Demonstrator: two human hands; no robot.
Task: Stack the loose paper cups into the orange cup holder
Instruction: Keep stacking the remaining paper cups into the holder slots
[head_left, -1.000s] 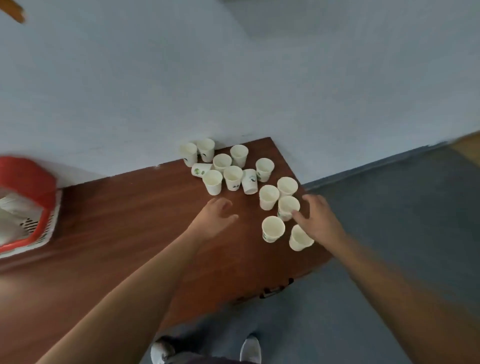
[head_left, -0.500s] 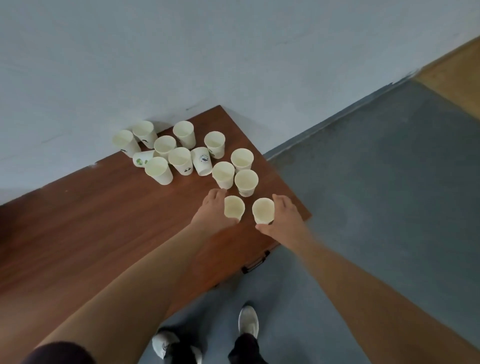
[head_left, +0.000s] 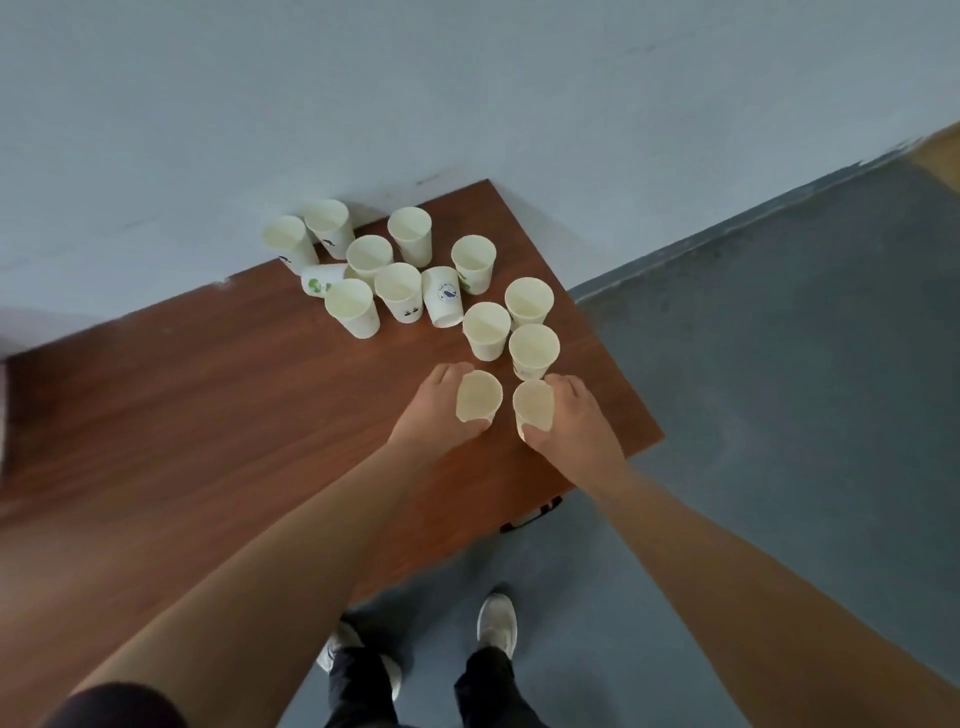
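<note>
You had one camera, worn on your head. It looked forward and down from high over the brown wooden table (head_left: 208, 415), near your left hand (head_left: 434, 413) and right hand (head_left: 574, 423), down to your white shoes (head_left: 497, 623) on the grey floor (head_left: 779, 415).

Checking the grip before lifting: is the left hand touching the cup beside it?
Touching. Head view: the left hand curls round that cup, thumb pressed against its wall.
</note>
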